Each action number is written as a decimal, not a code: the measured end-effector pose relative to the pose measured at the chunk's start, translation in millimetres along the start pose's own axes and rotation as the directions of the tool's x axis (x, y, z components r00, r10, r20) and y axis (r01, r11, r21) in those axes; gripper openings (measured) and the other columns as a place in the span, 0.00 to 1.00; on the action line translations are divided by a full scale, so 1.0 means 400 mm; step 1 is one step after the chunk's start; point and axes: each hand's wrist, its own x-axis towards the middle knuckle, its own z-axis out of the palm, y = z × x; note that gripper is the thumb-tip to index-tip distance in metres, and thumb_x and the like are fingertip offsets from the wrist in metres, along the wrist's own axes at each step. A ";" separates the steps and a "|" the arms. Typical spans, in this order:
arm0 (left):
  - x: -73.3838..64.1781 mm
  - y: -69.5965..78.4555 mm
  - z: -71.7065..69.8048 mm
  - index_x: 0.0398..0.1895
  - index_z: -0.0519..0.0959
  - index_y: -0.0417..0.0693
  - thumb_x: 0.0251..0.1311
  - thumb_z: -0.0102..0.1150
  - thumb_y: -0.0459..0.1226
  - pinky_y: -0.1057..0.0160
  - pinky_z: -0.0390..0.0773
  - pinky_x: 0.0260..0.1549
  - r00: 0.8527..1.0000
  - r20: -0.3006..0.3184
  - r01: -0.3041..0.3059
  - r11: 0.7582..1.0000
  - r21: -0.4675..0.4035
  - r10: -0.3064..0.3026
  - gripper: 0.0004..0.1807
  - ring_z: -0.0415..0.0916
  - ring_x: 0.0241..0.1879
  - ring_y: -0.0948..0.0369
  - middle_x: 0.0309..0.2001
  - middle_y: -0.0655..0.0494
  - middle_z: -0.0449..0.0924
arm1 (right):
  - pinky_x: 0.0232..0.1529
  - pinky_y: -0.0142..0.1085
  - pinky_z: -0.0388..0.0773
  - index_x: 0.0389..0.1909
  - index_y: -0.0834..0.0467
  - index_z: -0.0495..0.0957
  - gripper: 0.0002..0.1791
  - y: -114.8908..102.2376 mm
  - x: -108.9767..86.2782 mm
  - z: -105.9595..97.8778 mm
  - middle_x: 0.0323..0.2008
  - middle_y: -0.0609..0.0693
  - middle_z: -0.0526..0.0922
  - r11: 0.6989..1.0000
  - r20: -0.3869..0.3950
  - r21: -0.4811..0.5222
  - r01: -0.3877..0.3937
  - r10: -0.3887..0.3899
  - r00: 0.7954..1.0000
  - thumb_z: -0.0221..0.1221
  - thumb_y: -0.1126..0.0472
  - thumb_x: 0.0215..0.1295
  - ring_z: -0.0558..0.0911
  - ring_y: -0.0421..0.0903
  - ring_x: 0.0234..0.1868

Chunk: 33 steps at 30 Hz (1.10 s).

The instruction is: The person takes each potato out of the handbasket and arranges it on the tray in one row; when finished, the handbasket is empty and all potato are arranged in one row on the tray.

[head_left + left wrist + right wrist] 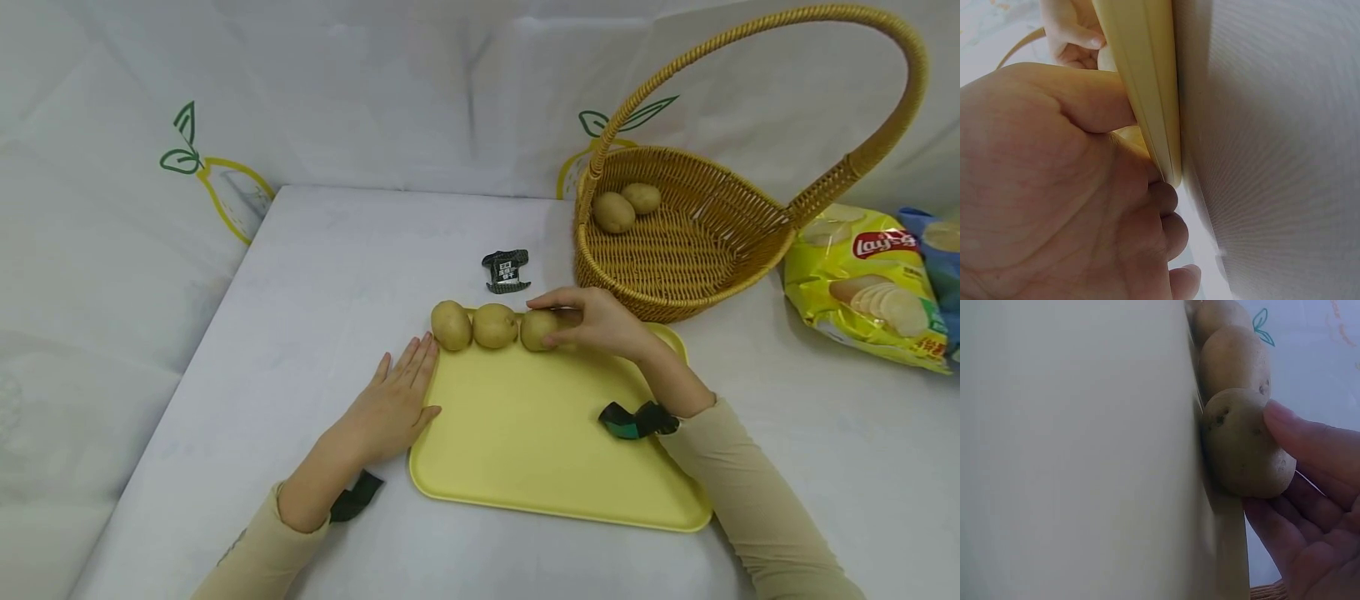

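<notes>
Three potatoes stand in a row along the far edge of a yellow tray (525, 433): a left potato (451, 325), a middle potato (495, 326) and a right potato (537, 330). My right hand (600, 323) holds the right potato between thumb and fingers; in the right wrist view that potato (1241, 447) sits on the tray beside the middle one. My left hand (393, 408) lies with fingers extended at the tray's left edge, thumb over the rim. In the left wrist view the tray's rim (1141, 81) meets the thumb and fingers.
A wicker basket (675, 287) with a tall handle stands behind the tray's right corner, two potatoes (614, 213) inside. To its right lies a yellow chip bag (866, 283) against a blue bag (937, 258). A small black packet (506, 271) lies beyond the tray.
</notes>
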 end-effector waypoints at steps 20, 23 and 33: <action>-0.002 0.001 -0.002 0.72 0.41 0.30 0.69 0.47 0.44 0.42 0.42 0.66 1.000 -0.009 -0.003 1.000 0.001 0.003 0.41 0.33 0.73 0.48 0.74 0.40 0.36 | 0.52 0.34 0.74 0.51 0.66 0.79 0.24 -0.001 0.005 0.010 0.50 0.57 0.81 1.000 -0.023 0.005 0.013 -0.013 1.000 0.69 0.71 0.49 0.77 0.50 0.54; -0.002 0.000 -0.001 0.72 0.41 0.30 0.69 0.48 0.44 0.42 0.42 0.66 1.000 -0.011 -0.002 1.000 0.001 0.002 0.41 0.33 0.73 0.48 0.74 0.40 0.36 | 0.53 0.36 0.73 0.52 0.68 0.78 0.24 -0.006 0.004 0.009 0.51 0.59 0.80 1.000 -0.032 0.015 0.014 -0.014 0.999 0.68 0.71 0.51 0.77 0.52 0.54; 0.000 -0.002 0.004 0.72 0.41 0.30 0.69 0.47 0.44 0.42 0.42 0.66 1.000 -0.016 -0.003 1.000 0.005 0.003 0.41 0.32 0.73 0.48 0.74 0.41 0.35 | 0.55 0.36 0.72 0.53 0.70 0.75 0.22 -0.047 -0.014 -0.032 0.53 0.65 0.77 0.994 -0.050 0.102 0.039 -0.035 0.998 0.64 0.71 0.56 0.75 0.59 0.56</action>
